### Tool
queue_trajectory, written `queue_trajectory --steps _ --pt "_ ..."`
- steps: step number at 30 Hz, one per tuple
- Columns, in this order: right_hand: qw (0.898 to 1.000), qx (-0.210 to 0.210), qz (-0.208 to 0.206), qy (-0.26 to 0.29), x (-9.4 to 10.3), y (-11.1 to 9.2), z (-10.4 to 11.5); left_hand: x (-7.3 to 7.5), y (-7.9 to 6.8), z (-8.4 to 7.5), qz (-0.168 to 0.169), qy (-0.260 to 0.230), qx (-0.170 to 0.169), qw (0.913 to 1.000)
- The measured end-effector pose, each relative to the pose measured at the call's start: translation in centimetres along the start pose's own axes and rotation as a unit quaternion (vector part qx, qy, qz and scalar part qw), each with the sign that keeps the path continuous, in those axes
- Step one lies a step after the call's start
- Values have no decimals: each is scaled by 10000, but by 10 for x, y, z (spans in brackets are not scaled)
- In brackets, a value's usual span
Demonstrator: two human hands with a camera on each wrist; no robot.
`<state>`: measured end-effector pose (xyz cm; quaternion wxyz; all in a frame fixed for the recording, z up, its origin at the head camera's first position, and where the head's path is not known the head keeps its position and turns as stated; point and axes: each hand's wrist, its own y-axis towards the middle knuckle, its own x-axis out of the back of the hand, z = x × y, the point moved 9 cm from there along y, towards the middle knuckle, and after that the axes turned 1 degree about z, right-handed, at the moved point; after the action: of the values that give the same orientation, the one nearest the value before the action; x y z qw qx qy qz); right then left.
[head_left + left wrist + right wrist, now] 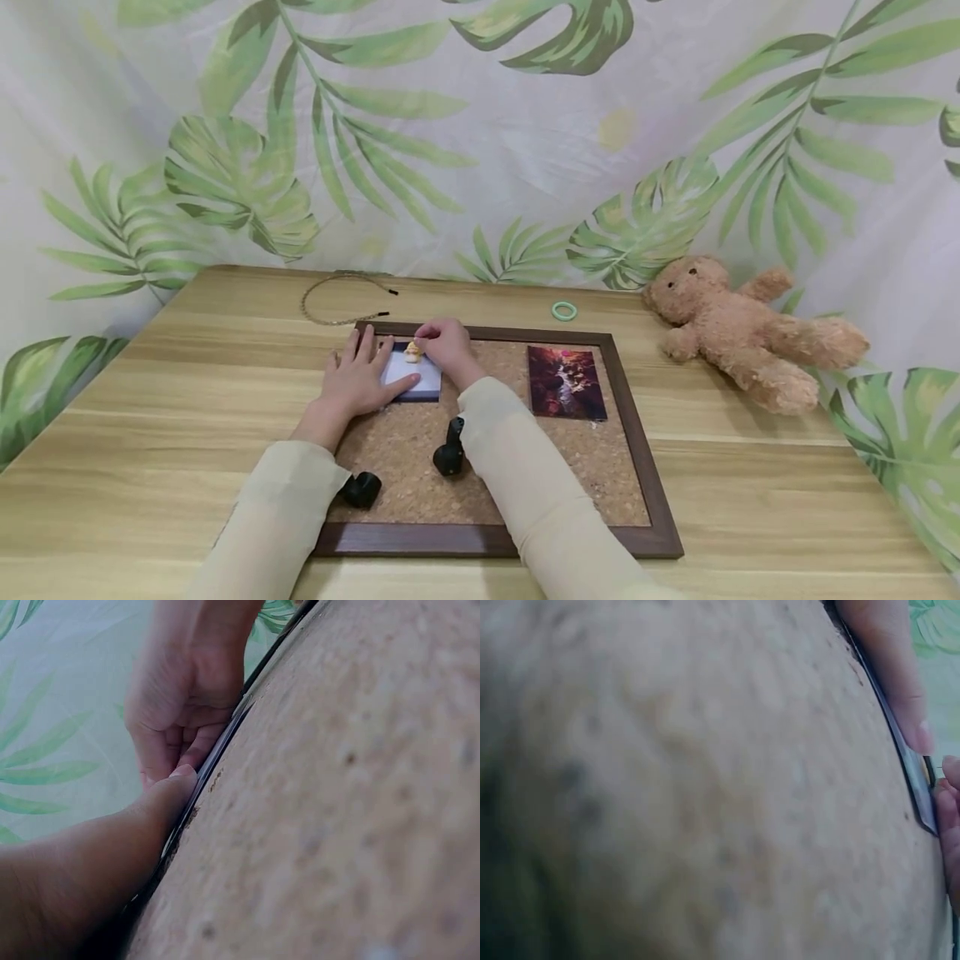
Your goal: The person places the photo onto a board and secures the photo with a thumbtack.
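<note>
On the cork board [405, 492], a blue-and-white picture card [423, 385] with a small yellow figure lies near the upper left corner. My left hand [356, 375] rests on the card's left side, fingers spread and thumb stretched across its lower part. From the right, my right hand [446, 346] reaches over the card's upper edge beside the yellow figure. Its curled fingertips pinch a tiny, thin pin-like thing, mostly hidden by the fingers. In the left wrist view the thumb [169, 799] overlaps the right hand [187, 697], close over the card.
A dark reddish photo [566, 383] lies on the board's right side, inside the brown frame [637, 442]. Black wrist cameras [448, 458] hang below the sleeves. Behind the board lie a braided headband [303, 304] and a green ring [564, 311]; a teddy bear [738, 329] lies right.
</note>
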<state>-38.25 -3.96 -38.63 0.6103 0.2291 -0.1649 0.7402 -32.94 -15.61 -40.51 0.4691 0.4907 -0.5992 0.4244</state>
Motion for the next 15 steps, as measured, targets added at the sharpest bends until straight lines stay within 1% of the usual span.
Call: queue_trajectory --steps 2,7,15 --pt "9999 41 -25 -98 -1 0 -2 0 0 0 13 -5 6 10000" --pt "9994 -55 -72 -324 -3 0 -7 0 -2 -1 33 -59 -27 10000" --pt "9978 -119 -112 -648 -3 0 -7 0 -1 -2 55 -113 -48 9999"
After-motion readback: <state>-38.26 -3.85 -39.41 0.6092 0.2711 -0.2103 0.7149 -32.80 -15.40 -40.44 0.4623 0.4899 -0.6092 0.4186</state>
